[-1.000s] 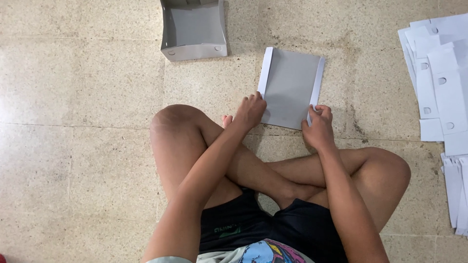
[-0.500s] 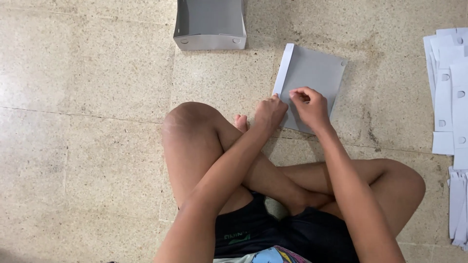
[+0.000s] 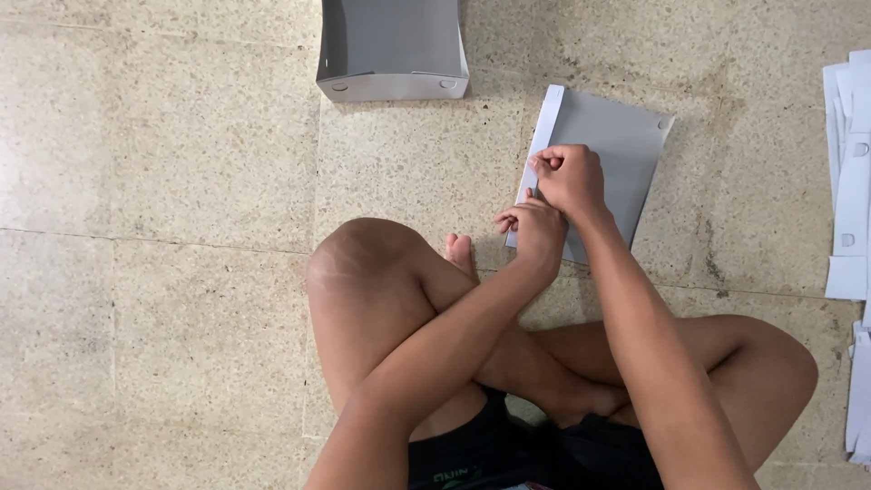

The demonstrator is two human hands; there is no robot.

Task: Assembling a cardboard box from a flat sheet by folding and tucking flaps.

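Observation:
A flat grey cardboard sheet [image 3: 610,145] with a white folded strip along its left edge lies on the floor in front of my crossed legs. My right hand [image 3: 568,178] presses on that left edge, fingers curled over the fold. My left hand [image 3: 533,227] rests just below it at the sheet's near left corner, fingertips on the fold. Neither hand lifts the sheet; both press it against the floor.
A folded-up grey box [image 3: 392,50] with open top stands on the stone floor [image 3: 163,181] at the back centre. Stacks of flat white cardboard blanks [image 3: 851,172] lie along the right edge. My bare knees [image 3: 363,263] sit below the sheet.
My right hand moved from the sheet's right side over to its left edge, beside my left hand. The view shifted, so the sheet and box appear further right.

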